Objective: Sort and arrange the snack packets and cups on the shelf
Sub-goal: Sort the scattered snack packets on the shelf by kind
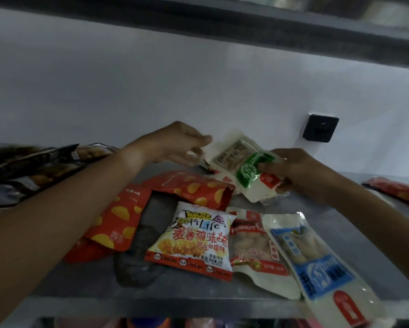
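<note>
Both hands held a green-labelled white snack packet above the shelf: right hand pinching its lower end, left hand fingers closing on its top, seemingly to reposition it.

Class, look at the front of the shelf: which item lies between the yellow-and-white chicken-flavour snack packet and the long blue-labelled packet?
In the head view, the peanut packet lies between the chicken-flavour packet and the blue-labelled packet, partly tucked under both.

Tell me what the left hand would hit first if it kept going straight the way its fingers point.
Probably the green-labelled packet: the left hand points right, its fingertips already at that packet's upper end, which the right hand holds.
</note>
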